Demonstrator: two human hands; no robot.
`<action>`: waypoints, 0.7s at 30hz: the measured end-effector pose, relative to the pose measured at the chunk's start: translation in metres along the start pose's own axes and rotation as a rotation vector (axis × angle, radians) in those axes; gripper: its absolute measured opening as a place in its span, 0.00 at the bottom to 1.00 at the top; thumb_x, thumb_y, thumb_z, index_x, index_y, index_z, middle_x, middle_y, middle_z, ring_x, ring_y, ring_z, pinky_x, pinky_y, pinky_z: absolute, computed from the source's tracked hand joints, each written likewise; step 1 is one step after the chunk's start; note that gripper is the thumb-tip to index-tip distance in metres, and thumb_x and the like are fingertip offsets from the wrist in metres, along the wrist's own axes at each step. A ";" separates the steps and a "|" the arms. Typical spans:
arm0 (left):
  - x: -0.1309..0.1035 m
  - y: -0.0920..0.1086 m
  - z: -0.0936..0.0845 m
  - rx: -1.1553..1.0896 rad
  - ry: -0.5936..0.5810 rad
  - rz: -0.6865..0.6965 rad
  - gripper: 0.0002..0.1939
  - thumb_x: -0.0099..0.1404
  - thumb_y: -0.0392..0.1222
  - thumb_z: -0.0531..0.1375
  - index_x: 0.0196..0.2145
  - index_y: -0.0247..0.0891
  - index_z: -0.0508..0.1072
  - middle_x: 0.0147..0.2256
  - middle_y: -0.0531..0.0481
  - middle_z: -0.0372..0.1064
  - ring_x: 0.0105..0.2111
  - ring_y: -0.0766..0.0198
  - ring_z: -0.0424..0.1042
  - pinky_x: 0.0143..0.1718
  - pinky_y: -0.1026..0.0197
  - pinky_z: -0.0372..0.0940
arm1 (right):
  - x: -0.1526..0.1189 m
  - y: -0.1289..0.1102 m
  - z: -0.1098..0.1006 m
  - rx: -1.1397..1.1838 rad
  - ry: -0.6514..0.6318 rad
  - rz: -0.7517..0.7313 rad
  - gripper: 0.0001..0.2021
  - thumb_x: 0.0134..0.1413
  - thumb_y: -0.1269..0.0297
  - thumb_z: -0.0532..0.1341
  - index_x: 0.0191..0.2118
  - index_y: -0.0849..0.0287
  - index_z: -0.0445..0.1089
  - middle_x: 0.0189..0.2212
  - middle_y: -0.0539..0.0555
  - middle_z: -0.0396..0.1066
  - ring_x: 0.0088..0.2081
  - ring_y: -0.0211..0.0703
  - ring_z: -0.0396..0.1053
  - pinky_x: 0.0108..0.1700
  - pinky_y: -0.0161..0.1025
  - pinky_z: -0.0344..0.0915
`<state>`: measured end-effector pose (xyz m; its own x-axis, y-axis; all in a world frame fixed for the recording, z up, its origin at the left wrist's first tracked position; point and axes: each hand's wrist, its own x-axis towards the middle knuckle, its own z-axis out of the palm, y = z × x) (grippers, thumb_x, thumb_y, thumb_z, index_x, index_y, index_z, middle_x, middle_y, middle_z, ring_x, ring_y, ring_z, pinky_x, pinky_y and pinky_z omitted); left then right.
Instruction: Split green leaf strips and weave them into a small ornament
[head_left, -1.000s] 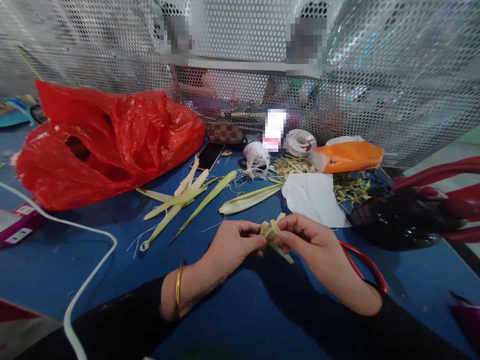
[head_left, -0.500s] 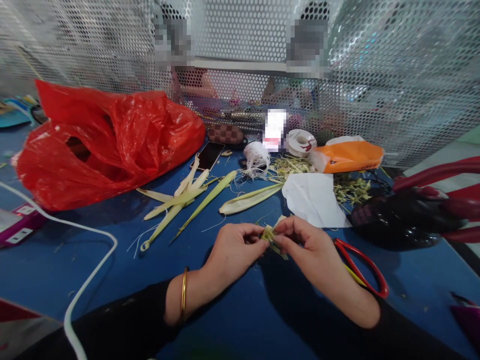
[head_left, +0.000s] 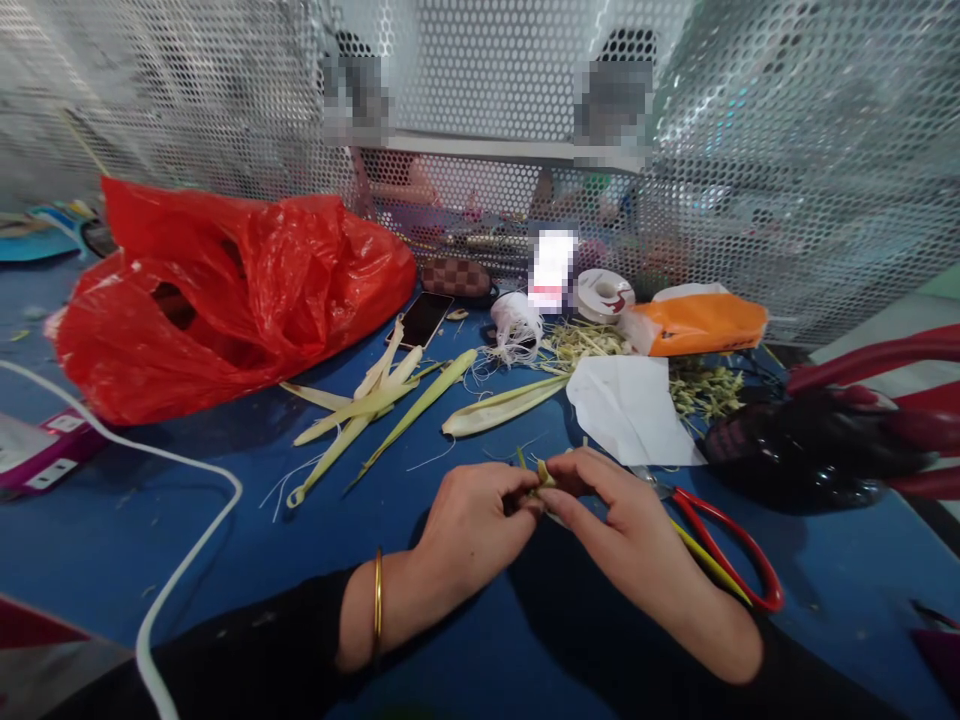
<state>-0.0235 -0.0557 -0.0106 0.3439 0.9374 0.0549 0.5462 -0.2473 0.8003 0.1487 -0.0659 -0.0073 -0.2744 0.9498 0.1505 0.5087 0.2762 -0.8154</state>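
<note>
My left hand (head_left: 474,515) and my right hand (head_left: 611,515) meet over the blue table, fingertips pinched together on a small folded corn husk piece (head_left: 546,474). Most of that piece is hidden behind the fingers; only a green tip and a pale fold show. Red-handled scissors (head_left: 750,555) lie partly beneath my right forearm. Ahead of my hands rests a single curved corn husk (head_left: 506,404). To the left are several more husk strips (head_left: 360,405), one with its end curled into a ring and white thread beside it.
A red plastic bag (head_left: 247,290) fills the left rear, near a phone (head_left: 424,318) and white cable (head_left: 195,540). Behind are a thread bundle (head_left: 517,328), a spool (head_left: 602,295), an orange packet (head_left: 701,323) and white paper (head_left: 630,400). A black glossy object (head_left: 795,450) stands right.
The husk piece has turned between my fingers, with less of it showing and a green tip now pointing up. The whole view has shifted slightly, so the scissors show more.
</note>
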 end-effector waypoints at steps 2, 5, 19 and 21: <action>-0.001 0.000 0.001 0.025 -0.032 0.009 0.11 0.56 0.31 0.55 0.28 0.40 0.78 0.26 0.52 0.74 0.27 0.65 0.70 0.29 0.66 0.58 | -0.001 0.002 0.002 -0.061 0.022 0.010 0.04 0.59 0.63 0.59 0.36 0.57 0.68 0.31 0.50 0.68 0.32 0.40 0.68 0.35 0.36 0.63; -0.002 0.000 0.002 0.059 -0.066 0.021 0.10 0.55 0.30 0.54 0.25 0.38 0.75 0.24 0.52 0.72 0.26 0.66 0.68 0.28 0.66 0.56 | -0.002 0.004 0.004 -0.147 0.038 -0.033 0.04 0.60 0.65 0.58 0.33 0.57 0.68 0.29 0.50 0.67 0.31 0.40 0.66 0.33 0.37 0.61; 0.000 0.002 -0.002 -0.057 -0.264 0.068 0.07 0.53 0.32 0.55 0.19 0.37 0.67 0.19 0.56 0.61 0.22 0.69 0.59 0.24 0.67 0.51 | 0.003 -0.002 -0.002 0.076 0.184 -0.107 0.08 0.57 0.70 0.59 0.27 0.57 0.66 0.27 0.50 0.65 0.31 0.40 0.64 0.34 0.36 0.61; 0.001 0.002 -0.003 -0.164 -0.345 0.012 0.06 0.54 0.34 0.56 0.20 0.36 0.69 0.19 0.56 0.62 0.22 0.69 0.60 0.24 0.67 0.52 | 0.003 -0.001 -0.001 0.059 0.177 -0.127 0.07 0.58 0.69 0.59 0.28 0.57 0.66 0.27 0.50 0.65 0.32 0.40 0.64 0.35 0.36 0.60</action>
<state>-0.0244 -0.0546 -0.0068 0.6018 0.7901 -0.1166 0.4207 -0.1896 0.8872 0.1488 -0.0633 -0.0056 -0.1834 0.9204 0.3452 0.4296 0.3909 -0.8140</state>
